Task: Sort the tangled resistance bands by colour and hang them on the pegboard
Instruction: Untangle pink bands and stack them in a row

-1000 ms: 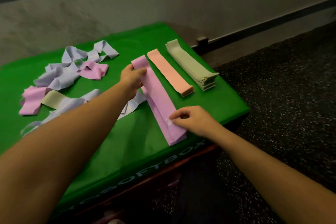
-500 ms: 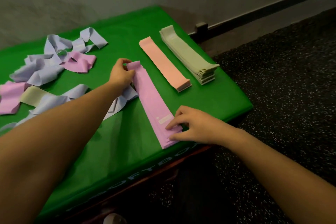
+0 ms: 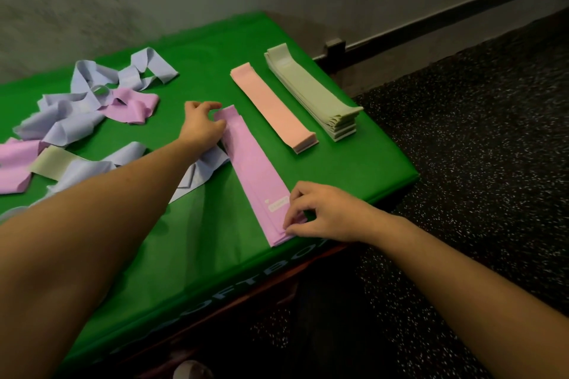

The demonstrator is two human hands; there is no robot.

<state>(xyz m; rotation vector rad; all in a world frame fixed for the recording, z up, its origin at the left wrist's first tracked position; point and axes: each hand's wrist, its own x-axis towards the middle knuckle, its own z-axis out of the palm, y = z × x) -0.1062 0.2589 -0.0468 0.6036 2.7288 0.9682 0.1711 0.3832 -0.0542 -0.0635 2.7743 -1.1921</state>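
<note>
Your three flat stacks [image 3: 258, 169] lie side by side at the table's [image 3: 378, 169] right; tangled bands [image 3: 77, 114] lie left.

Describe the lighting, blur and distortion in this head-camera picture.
Head view: dim, even light, with soft shadows under the forearms on the green table cover; no glare. Wide-angle bending curves the wall's dark baseboard strip and stretches the left forearm. The speckled floor smears toward the right edge. The purple stack between the left hand and right hand is fairly sharp, its label unreadable.

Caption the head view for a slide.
Both hands, left hand and right hand, square a flat pink elastic band stack on the green table.
</note>
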